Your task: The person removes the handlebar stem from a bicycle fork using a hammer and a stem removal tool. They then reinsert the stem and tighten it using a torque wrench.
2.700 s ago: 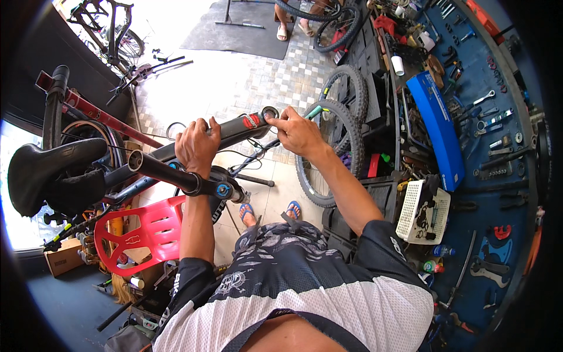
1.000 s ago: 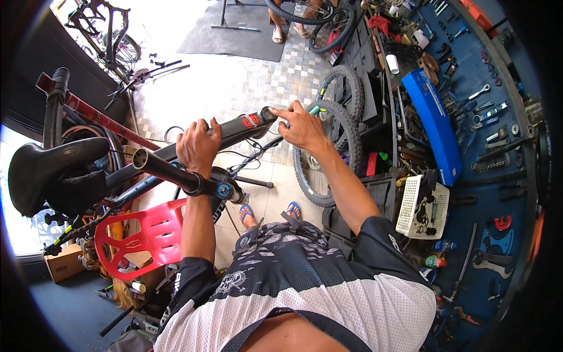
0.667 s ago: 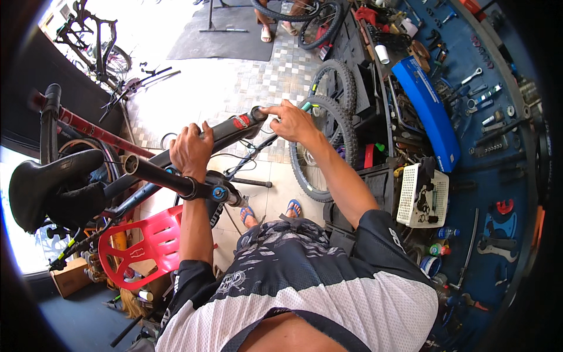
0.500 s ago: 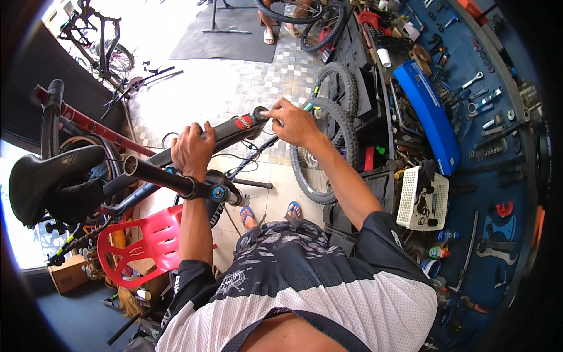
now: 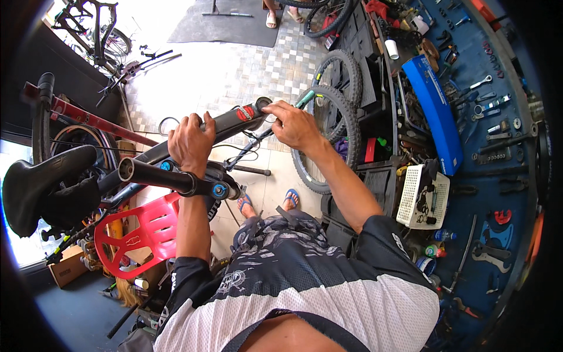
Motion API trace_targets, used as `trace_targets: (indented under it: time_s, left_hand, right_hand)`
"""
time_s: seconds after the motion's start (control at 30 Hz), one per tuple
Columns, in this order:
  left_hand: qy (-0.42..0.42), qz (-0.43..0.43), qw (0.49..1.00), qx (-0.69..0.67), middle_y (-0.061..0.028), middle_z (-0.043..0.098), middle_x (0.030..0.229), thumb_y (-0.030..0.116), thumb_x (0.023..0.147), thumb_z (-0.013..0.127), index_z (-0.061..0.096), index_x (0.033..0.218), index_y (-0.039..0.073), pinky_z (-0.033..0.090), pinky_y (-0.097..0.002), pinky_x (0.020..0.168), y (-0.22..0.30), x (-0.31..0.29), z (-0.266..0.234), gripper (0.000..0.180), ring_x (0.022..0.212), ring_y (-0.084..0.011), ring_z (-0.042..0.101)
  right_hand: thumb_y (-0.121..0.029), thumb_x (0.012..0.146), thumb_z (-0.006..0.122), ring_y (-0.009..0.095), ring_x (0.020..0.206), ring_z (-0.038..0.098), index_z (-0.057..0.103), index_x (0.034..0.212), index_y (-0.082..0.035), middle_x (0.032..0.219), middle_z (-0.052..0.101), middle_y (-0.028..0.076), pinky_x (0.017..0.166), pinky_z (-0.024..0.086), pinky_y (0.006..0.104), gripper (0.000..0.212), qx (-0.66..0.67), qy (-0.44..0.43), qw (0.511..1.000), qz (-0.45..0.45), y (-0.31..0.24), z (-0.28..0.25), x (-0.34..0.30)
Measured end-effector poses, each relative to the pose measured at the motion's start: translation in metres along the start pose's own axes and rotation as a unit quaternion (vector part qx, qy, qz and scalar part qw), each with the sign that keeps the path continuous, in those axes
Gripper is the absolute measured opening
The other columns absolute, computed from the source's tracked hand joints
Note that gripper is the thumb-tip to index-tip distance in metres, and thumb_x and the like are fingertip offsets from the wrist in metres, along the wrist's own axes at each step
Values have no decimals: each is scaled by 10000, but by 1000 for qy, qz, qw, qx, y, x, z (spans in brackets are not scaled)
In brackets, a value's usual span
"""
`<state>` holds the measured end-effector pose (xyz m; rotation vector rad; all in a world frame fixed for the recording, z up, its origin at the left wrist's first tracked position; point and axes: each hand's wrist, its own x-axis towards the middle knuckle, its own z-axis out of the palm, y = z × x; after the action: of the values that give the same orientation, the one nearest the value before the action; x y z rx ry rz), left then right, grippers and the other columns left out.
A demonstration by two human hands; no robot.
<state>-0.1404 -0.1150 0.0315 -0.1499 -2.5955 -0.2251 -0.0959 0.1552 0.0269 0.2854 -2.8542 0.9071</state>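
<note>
A dark grey bicycle frame [image 5: 230,125] slants up to the right, with a red badge near its open head tube [image 5: 263,103]. My left hand [image 5: 192,142] is closed over the frame's top tube, its fingers bent across the upper side. At the head tube's rim is my right hand [image 5: 295,125], thumb and fingers drawn together against the edge. Whatever those fingertips may hold is hidden. A black stand arm [image 5: 153,178] with blue-centred fittings crosses beneath my left wrist. The black saddle [image 5: 44,182] sits at the frame's far left end.
A red plastic chair [image 5: 143,234] stands below the frame. Bicycle wheels [image 5: 350,138] lean by the dark drawers to the right. Beyond them are a blue box [image 5: 437,117], a white basket [image 5: 410,202] and a wall of hand tools [image 5: 489,111]. Another person's feet [image 5: 271,20] show at the top.
My right fingertips have shifted slightly from the head tube's opening toward its near right rim. The left hand keeps its grip, and the whole view has tilted a little.
</note>
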Motion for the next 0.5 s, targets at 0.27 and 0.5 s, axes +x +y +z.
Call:
trace_targets:
  time_s: [0.27,0.5]
  left_hand:
    - [1,-11,1000,-10,-73,744,808,390,949,699,716,779,113,510,-422,739,1,2,1,325,731,-283,718]
    - [13,-4,1000,-1,-70,723,792,393,953,690,695,768,110,513,-425,739,0,1,-4,339,740,-289,712]
  right_hand:
    - [-142,905,639,325,1015,752,738,1278,-127,1261,738,72,888,618,429,386,1,6,1000,12,-5,-1,5]
    - [-175,918,632,337,1074,742,685,1377,-112,1390,677,106,928,612,450,466,-49,47,997,-46,-8,1,16]
